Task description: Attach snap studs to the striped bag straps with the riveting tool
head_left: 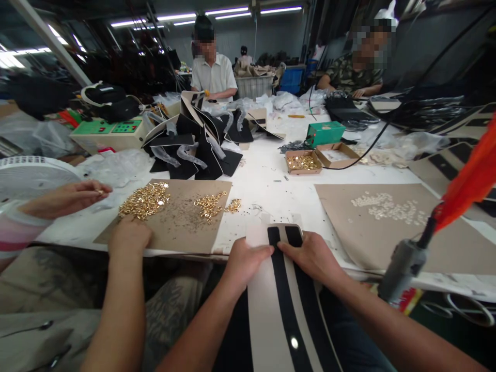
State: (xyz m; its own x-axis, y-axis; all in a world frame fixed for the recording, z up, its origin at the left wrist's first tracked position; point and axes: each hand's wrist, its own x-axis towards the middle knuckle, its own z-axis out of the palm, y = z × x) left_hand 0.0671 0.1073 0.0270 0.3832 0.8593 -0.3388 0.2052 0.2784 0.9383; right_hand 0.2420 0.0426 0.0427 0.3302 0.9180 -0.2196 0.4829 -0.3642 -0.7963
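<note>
Striped panel [265,310] across near table edge, far end above white table [267,188]. Left hand [246,261] and right hand [318,258] grasping panel near far end, thumbs on top, other fingers mostly hidden. Possible faults: uneven thumb pressure, skewing panel; leftward sweep, scattering gold rings [233,205]. Surface: littered; brown sheets [461,248] bearing gold pile [145,200] and pale pieces [387,206]. Room: crowded workshop, strip lights [227,11], co-workers [213,75] opposite and left.

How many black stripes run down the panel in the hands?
2 show on the beige panel: the left stripe near its middle, and the right stripe near its right edge, crossed by the thumb of the right hand. The near end leaves the frame.
</note>
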